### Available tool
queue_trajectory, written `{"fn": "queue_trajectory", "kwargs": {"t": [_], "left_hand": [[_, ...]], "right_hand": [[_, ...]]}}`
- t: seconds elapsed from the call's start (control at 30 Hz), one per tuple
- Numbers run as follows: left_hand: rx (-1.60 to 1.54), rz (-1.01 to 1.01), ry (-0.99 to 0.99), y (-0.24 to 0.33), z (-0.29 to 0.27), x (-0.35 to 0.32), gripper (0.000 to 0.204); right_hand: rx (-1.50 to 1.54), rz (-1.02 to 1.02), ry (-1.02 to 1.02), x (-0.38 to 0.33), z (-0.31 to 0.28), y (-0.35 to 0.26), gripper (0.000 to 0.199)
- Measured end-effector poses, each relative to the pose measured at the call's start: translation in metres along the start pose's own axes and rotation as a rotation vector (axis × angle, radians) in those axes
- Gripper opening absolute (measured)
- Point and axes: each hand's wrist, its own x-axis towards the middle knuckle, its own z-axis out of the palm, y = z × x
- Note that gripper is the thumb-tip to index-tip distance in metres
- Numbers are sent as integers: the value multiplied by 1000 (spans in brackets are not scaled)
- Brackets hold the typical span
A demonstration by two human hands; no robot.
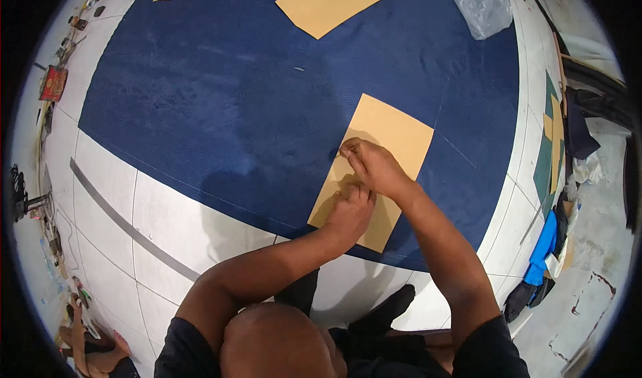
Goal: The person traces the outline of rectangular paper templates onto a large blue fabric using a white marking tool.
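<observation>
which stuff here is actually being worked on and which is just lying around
In hand: tan card sheet on the blue cloth, with left hand and right hand on it.

Lying about: second tan sheet, clear plastic bag, red box, fabric pile.

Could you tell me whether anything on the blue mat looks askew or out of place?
Nothing is spilled or damaged. The tan sheet under the left hand and right hand lies tilted on the blue mat, its near corner reaching the mat's edge.

Both hands on tan sheet
</observation>
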Motion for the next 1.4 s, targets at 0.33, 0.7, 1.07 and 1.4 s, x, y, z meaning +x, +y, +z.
{"fn": "queue_trajectory", "kwargs": {"t": [0.33,0.7,1.07,1.4], "left_hand": [[15,-60,10,-6,-11,26,45],[-25,-96,-220,-10,5,51,78],[71,-20,-327,-17,-10,61,122],[20,-5,-287,-22,-13,59,120]], "right_hand": [[-37,89,180,45,-33,25,25],[-93,55,343,65,-41,41,20],[-115,87,438,74,-41,55,20],[-19,138,468,72,-37,53,25]]}}
